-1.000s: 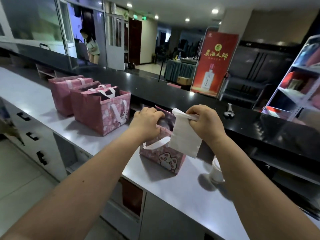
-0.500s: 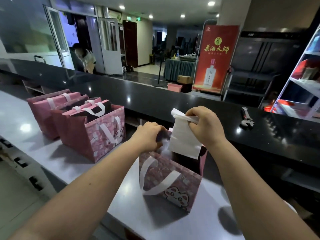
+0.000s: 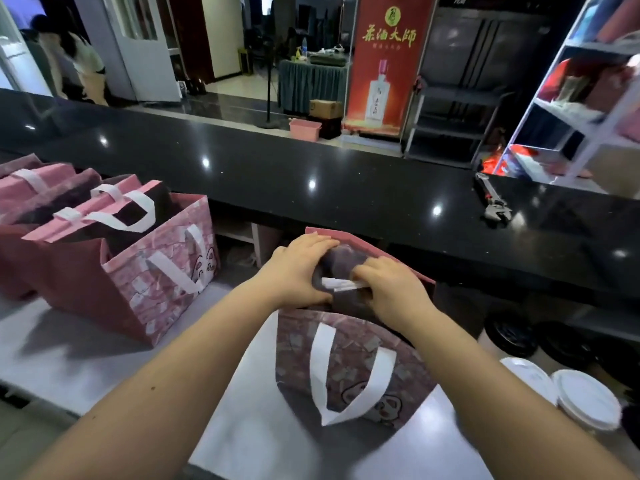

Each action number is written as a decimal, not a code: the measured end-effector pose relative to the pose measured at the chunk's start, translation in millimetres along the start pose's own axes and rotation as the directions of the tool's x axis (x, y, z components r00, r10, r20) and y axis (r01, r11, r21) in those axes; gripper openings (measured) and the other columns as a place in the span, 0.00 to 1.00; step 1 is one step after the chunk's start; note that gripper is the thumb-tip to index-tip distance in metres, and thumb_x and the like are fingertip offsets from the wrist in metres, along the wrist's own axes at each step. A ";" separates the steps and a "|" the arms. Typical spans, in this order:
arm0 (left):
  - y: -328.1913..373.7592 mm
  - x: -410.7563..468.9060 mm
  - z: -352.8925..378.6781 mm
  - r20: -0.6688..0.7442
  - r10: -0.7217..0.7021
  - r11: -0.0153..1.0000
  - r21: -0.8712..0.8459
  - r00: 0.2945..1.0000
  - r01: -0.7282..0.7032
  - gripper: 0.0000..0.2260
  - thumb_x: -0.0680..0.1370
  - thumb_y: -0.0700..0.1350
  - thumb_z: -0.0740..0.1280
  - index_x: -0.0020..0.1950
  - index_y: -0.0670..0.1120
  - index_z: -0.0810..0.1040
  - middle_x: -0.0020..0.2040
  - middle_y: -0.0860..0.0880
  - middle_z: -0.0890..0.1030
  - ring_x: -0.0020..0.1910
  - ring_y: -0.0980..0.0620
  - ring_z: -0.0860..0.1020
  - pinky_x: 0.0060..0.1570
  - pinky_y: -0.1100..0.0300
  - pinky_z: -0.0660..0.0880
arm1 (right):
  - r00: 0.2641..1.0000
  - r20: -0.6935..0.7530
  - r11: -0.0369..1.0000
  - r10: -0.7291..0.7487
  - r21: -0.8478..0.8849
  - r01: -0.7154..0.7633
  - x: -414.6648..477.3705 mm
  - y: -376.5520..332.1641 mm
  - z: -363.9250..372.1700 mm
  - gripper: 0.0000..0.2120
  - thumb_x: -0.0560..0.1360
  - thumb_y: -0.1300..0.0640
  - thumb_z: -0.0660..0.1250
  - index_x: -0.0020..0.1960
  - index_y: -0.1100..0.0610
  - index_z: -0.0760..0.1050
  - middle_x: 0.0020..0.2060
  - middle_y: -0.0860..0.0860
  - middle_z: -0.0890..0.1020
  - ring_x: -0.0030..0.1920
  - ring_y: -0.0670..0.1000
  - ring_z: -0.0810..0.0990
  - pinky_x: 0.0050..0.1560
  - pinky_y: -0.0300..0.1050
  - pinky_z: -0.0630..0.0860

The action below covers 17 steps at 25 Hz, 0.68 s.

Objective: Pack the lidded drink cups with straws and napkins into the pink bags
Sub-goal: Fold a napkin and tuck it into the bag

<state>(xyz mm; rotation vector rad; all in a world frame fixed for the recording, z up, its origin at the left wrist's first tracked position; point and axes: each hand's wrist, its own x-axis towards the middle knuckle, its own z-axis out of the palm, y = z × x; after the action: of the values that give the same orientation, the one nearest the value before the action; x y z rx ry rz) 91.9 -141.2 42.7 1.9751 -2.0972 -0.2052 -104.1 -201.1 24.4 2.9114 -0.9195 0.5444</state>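
Observation:
A pink bag (image 3: 349, 368) with white handles and a cat print stands open on the grey counter in front of me. My left hand (image 3: 298, 271) grips the bag's near-left rim and holds the mouth open. My right hand (image 3: 388, 289) pinches a folded white napkin (image 3: 341, 285) and is down in the bag's mouth, so only the napkin's top edge shows. What lies deeper in the bag is hidden. Two white lidded cups (image 3: 585, 400) stand at the lower right.
Several more pink bags (image 3: 152, 271) stand in a row at the left on the grey counter (image 3: 69, 362). A raised black ledge (image 3: 311, 174) runs behind, with a metal tool (image 3: 493, 202) on it. A white shelf unit (image 3: 588, 109) is at the right.
My right hand has lowered the napkin from above the bag into its mouth. The view has tipped down and closer, bringing the two lidded cups into sight.

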 end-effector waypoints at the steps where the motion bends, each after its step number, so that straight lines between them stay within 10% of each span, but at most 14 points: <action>1: -2.8 1.1 -0.5 -0.008 0.031 0.999 0.013 0.999 -0.031 0.41 0.68 0.59 0.73 0.76 0.54 0.57 0.76 0.54 0.59 0.76 0.53 0.54 0.70 0.45 0.61 | 0.999 0.049 0.998 0.003 -0.060 0.000 2.3 0.1 0.9 0.14 0.63 0.65 0.73 0.47 0.57 0.80 0.41 0.55 0.81 0.42 0.60 0.79 0.39 0.53 0.77; 7: -20.6 9.1 7.0 -0.189 0.181 0.981 -0.027 0.965 -0.190 0.29 0.72 0.56 0.69 0.72 0.53 0.67 0.69 0.52 0.69 0.70 0.49 0.63 0.66 0.47 0.66 | 0.983 0.096 0.985 0.157 0.060 -0.163 6.3 -11.5 -22.8 0.19 0.70 0.62 0.70 0.61 0.53 0.77 0.57 0.51 0.80 0.57 0.54 0.77 0.57 0.51 0.75; 17: -41.5 13.4 9.5 -0.415 0.183 0.828 -0.424 0.891 -0.368 0.14 0.70 0.49 0.71 0.55 0.52 0.81 0.51 0.54 0.78 0.55 0.51 0.74 0.58 0.54 0.71 | 0.912 -0.201 0.924 0.357 0.218 -0.314 -27.4 -27.7 -40.8 0.13 0.70 0.68 0.71 0.52 0.55 0.81 0.47 0.46 0.82 0.48 0.44 0.79 0.52 0.40 0.75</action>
<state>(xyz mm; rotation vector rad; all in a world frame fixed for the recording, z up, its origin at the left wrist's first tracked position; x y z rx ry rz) 128.4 -158.1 23.4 1.2754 -1.8317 -0.2678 -122.4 -157.4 55.1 2.7574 -1.4119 1.0234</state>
